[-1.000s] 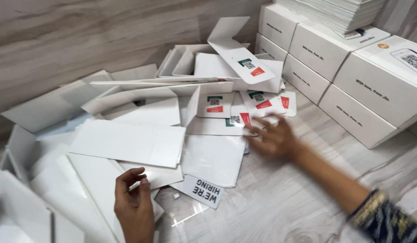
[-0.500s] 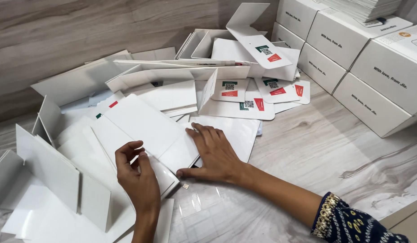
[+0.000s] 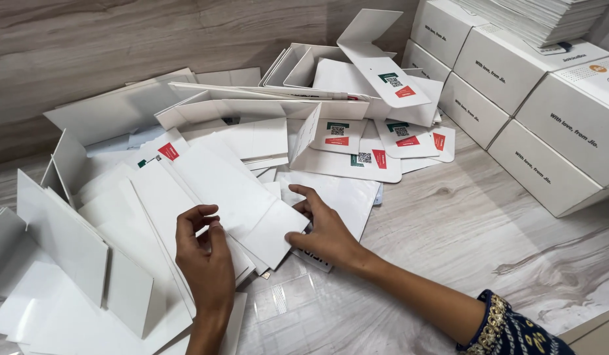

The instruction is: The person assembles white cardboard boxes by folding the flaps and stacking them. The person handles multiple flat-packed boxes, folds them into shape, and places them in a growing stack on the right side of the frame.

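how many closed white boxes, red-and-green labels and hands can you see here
Closed white boxes: 6
Red-and-green labels: 6
Hands: 2, left hand and right hand, both on a flat white box blank
Total: 14

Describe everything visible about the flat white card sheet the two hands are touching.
The flat white card sheet looks like thin glossy cardboard, an unfolded box blank with fold creases. It lies tilted diagonally on top of a pile of similar blanks. A red and green label sits near its far corner. The left hand curls over its near edge; the right hand presses its near right corner.
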